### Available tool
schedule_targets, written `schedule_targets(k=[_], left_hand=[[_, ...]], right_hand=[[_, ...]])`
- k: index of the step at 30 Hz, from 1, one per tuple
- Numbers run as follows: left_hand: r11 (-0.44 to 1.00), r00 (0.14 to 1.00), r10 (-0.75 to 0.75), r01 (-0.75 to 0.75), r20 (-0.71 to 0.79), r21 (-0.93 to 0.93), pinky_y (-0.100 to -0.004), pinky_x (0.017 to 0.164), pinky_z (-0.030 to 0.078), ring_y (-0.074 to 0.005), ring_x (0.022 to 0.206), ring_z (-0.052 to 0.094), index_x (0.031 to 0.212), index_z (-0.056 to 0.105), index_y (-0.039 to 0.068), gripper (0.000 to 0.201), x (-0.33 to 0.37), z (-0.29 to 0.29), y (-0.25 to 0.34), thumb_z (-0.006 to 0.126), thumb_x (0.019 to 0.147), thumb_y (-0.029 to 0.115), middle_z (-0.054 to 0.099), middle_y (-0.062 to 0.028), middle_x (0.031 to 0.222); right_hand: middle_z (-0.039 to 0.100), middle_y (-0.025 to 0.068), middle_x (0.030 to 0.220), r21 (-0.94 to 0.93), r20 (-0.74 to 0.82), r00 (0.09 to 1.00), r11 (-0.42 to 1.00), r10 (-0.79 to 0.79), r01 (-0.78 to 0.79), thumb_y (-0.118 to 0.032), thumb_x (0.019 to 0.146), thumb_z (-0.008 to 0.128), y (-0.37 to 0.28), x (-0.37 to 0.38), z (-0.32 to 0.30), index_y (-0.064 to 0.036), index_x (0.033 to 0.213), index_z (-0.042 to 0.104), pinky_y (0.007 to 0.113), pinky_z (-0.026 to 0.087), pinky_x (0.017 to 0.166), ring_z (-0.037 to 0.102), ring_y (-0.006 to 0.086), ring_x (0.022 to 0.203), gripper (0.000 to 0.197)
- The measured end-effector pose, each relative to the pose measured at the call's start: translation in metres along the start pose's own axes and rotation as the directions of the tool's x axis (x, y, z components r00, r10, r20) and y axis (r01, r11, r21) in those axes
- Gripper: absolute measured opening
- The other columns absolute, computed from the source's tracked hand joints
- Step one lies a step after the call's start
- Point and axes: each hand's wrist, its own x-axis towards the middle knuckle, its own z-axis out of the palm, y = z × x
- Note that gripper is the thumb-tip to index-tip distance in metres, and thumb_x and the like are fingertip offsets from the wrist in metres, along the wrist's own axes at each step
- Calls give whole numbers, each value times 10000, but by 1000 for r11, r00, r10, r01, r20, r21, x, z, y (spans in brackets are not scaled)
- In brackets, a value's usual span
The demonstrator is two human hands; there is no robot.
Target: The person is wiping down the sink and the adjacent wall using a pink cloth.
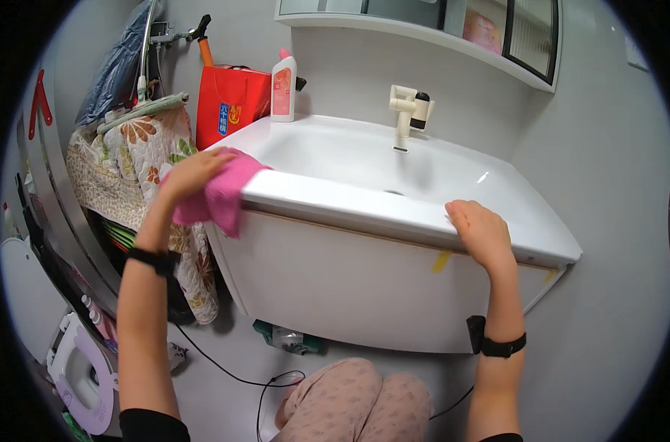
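A white washbasin (pixel 335 188) with a wide front rim fills the middle of the view. At its front left corner my left hand (pixel 195 177) is closed on a pink cloth (pixel 228 188), which drapes over the rim and hangs down the side. My right hand (pixel 482 230) rests on the front rim toward the right, its fingers over the edge and partly hidden, with nothing seen in it. Below the rim is the white front panel (pixel 335 287) of the cabinet, with a strip of yellow tape (pixel 442 261) near my right hand.
A cream faucet (pixel 403 118) stands at the basin's back. A white bottle with a pink cap (pixel 283 88) sits on the back left corner, beside a red bag (pixel 228 99). Quilted floral fabric (pixel 143 155) hangs at left, above a toilet seat (pixel 85 376). A black cable (pixel 224 372) crosses the floor.
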Motion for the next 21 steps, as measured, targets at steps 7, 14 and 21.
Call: schedule_targets(k=[7,14,21], left_hand=[[952,953,-303,303,-2,47,-405,993,427,-302,1227,499,1309,533,146,391,-2,3,5,381,970,268,506,-146,1358],[884,890,413,-340,-194,322,-403,901,499,-304,1134,564,1085,591,61,243,30,46,176,509,876,153,582,-123,1245],[849,808,518,-526,-281,53,-411,936,469,-330,1137,549,1059,597,-19,296,66,67,326,437,916,186,545,-153,1308]], right_hand=[[613,139,742,-105,-83,990,989,-118,109,-332,953,421,10,7,18,-49,791,611,440,474,660,588,339,684,378],[635,151,771,-130,-44,998,991,-46,40,-339,956,418,3,8,15,-45,800,629,438,485,661,603,356,698,394],[647,144,782,-13,-25,1000,1000,-6,5,-405,968,381,4,6,11,-35,778,627,446,481,698,611,355,743,484]])
